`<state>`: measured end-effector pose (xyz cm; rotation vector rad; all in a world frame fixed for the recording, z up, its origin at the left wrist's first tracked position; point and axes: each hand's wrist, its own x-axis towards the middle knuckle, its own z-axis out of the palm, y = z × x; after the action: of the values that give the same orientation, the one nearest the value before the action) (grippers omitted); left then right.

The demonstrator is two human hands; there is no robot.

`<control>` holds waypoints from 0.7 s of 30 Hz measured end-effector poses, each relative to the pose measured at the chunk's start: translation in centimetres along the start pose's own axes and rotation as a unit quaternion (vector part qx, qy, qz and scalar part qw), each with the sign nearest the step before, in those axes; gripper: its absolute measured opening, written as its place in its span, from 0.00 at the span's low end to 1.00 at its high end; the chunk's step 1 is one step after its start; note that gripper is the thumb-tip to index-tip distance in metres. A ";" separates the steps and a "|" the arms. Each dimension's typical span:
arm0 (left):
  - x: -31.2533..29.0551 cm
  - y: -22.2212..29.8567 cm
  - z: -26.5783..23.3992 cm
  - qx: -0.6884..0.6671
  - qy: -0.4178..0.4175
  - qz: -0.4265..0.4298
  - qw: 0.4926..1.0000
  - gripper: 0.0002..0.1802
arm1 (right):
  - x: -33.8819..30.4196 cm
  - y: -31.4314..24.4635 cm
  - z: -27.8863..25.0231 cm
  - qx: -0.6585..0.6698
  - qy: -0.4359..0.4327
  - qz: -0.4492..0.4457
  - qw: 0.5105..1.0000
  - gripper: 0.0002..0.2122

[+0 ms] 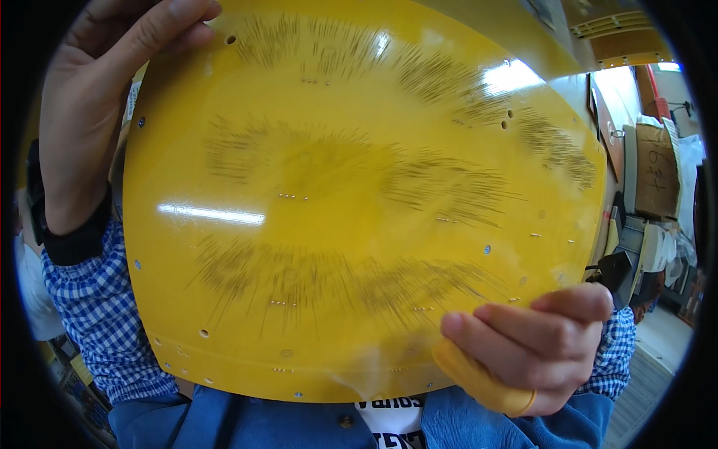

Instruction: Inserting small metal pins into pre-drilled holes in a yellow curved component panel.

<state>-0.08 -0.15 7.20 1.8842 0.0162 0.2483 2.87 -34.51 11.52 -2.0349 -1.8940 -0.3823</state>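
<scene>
A large, glossy yellow panel fills most of the head view, tilted up in front of my chest. Fine dark needle-like lines fan across it in several patches, with rows of tiny shiny dots, drilled holes and metal inserts among them. At its upper left edge my left hand pinches the panel; some fingertips are hidden. My right hand lies over the lower right corner, fingers curled against the panel. A yellow sleeve covers its lowest visible digit. The thumb's hold cannot be made out.
Past the right edge are a cardboard box, white plastic wrapping and stacked items on shelves. Another yellow surface is behind the top edge. Grey floor shows at lower right. A person in white is partly visible at far left.
</scene>
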 end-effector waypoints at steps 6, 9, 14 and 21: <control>0.7 0.3 1.4 -0.019 0.010 0.106 0.994 0.10 | 0.3 0.8 0.8 0.085 0.109 0.064 0.988 0.09; 1.1 2.0 2.3 -0.071 0.024 0.056 0.996 0.07 | 0.9 1.6 -2.7 0.148 0.030 0.135 0.979 0.11; 1.4 3.7 2.2 -0.078 0.026 0.072 0.994 0.06 | 2.7 3.4 -2.2 0.119 0.123 0.065 0.983 0.15; -0.3 9.8 5.2 -0.003 -0.106 0.132 0.986 0.08 | 6.0 3.5 -1.8 0.210 0.179 0.154 0.949 0.14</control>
<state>-0.57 -8.19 14.76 1.8972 -0.3808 0.2271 6.83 -30.07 15.44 -1.7864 -1.2850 -0.2222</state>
